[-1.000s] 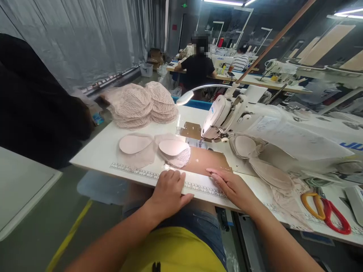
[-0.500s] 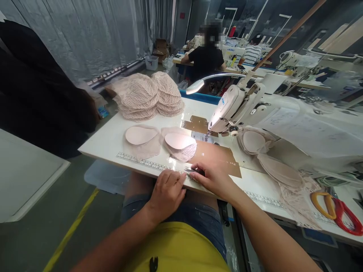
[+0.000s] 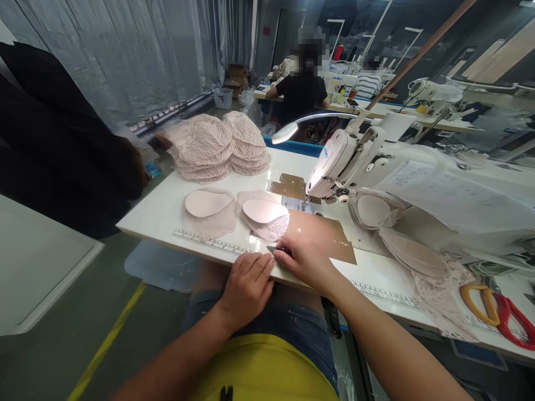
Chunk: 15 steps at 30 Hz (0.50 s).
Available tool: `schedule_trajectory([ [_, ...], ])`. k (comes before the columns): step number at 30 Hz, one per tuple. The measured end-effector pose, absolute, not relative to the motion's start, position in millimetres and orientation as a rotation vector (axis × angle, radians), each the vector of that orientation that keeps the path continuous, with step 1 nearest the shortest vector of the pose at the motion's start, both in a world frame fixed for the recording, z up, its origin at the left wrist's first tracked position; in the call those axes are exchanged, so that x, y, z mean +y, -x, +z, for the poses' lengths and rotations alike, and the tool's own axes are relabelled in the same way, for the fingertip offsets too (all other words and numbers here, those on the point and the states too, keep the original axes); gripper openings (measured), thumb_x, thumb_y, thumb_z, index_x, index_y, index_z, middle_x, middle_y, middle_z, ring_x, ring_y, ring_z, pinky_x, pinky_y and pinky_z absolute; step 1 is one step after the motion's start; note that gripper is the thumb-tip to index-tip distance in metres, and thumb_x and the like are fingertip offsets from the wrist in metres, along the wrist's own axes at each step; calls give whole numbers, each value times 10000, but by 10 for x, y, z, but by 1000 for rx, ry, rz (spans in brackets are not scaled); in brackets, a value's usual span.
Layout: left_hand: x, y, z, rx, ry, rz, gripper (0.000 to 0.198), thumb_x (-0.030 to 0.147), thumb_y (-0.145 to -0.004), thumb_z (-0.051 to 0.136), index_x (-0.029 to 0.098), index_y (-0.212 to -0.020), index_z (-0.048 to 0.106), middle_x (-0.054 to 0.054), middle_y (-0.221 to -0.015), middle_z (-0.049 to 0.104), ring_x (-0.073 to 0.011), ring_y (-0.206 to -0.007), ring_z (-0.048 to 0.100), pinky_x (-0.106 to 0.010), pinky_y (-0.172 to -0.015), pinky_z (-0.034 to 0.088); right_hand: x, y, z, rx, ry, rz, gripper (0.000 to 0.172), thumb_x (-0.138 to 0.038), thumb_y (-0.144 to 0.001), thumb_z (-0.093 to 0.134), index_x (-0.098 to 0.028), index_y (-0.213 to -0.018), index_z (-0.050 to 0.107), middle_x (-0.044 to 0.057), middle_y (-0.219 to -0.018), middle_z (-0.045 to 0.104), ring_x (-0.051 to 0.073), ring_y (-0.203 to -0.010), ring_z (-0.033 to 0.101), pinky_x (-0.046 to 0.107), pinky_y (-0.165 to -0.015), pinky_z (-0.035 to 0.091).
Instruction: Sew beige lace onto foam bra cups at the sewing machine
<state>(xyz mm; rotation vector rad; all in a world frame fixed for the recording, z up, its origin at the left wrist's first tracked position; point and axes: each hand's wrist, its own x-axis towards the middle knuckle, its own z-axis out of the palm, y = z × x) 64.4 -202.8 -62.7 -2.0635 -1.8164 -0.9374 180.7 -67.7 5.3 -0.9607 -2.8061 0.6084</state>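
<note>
My right hand (image 3: 304,260) is closed around small dark thread snips (image 3: 271,248), their pointed tips aimed left over the ruler tape at the table's front edge. My left hand (image 3: 247,285) lies at that edge with fingers bent together, close to the snips; whatever it may pinch is hidden. Just beyond the hands, a smooth beige bra cup (image 3: 264,211) rests on lace and mesh fabric under the lamp. To its left a second cup (image 3: 208,203) lies on sheer mesh.
Stacked lace cups (image 3: 204,143) stand at the back left. A white sewing machine (image 3: 330,164) with a lamp (image 3: 285,133) is beyond my right hand. More cup pieces (image 3: 412,253) and scissors with orange and red handles (image 3: 513,322) lie at right. A person (image 3: 303,92) sits ahead.
My right hand has shifted slightly left with the snips, towards my left hand, and less of the blades shows. The cups stay where they were; the view has tilted slightly.
</note>
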Motion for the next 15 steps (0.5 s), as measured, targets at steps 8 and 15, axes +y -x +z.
schedule_trajectory([
  [8, -2102, -568, -554, -1844, 2185, -933, 411, 214, -851, 528, 122, -1251, 539, -112, -1289, 571, -281, -1189, 481, -483, -1042, 376, -631, -2050, 66, -2772, 778, 689, 219, -355, -895, 484, -200, -874, 636, 27, -768, 668, 167, -700, 581, 260, -625, 405],
  [15, -2018, -99, -130, -1760, 2346, -908, 410, 88, -850, 433, 126, -1247, 526, -152, -1315, 525, -258, -1268, 428, -450, -1053, 407, -52, -2935, -88, -2679, 1086, -27, 307, -361, -892, 440, -181, -995, 666, 114, -1000, 682, 274, -906, 603, 367, -743, 456],
])
